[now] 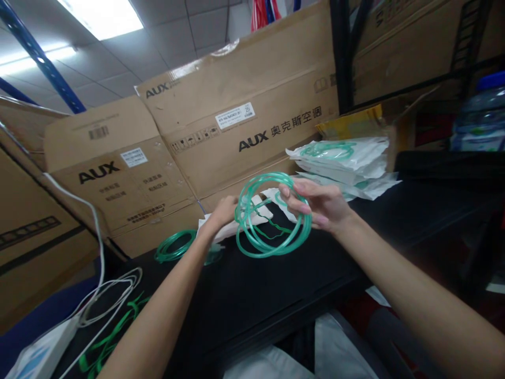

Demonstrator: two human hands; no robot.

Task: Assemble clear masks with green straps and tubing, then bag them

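A round coil of translucent green plastic tubing (272,253) hangs above the black flat tabletop (252,300), between the two hands, its open face turned toward the wearer. Being nearly circular, it shows no clear long axis. The bare right hand (321,206) is the one plainly on it, pinching the loops at the coil's upper right between thumb and fingers. The bare left hand (224,211) is at the coil's left edge, fingertips hidden behind the loops; whether they grip, touch or stay just apart, I cannot tell. A thin wavy green band (276,227) shows through the coil's opening. Behind the coil, a white flat packet (229,230) lies on the tabletop. A second green tubing coil (168,257) lies left of the held coil; a stack of white film packets (349,168) sits beyond it to the right.
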